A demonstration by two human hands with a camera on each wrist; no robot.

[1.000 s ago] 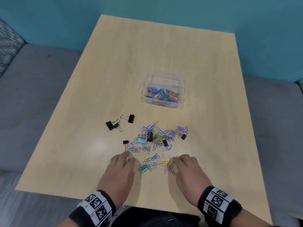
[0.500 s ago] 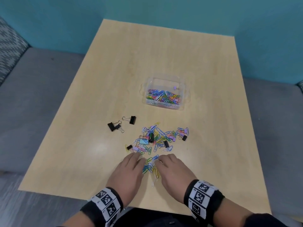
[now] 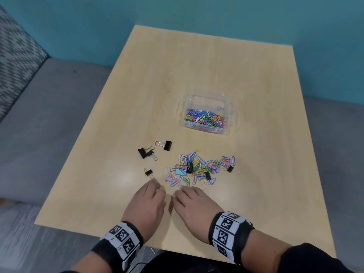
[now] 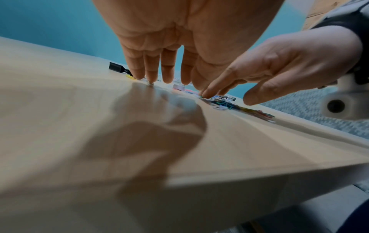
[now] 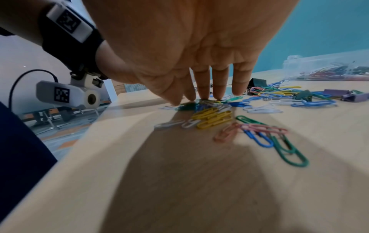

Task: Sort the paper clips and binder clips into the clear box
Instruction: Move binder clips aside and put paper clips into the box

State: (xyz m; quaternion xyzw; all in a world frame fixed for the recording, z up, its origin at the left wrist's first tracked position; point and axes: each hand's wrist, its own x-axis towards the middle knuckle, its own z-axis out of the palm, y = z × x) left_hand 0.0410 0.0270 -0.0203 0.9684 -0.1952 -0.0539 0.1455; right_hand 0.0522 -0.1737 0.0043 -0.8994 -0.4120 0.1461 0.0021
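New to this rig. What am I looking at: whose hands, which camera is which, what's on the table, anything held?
No robot here: a person works bare-handed, wearing marker-patterned wristbands. The wide picture comes from a head-worn camera looking down; the other two come from cameras under each wrist, looking along the fingers.

On the wooden table sits a clear box already holding coloured paper clips. Nearer the person lies a loose pile of paper clips with a few binder clips mixed in, and black binder clips lie apart to its left.

The left hand and right hand rest fingertips down, close together. The right wrist view shows fingers pressing on gathered clips. Neither hand grips anything.
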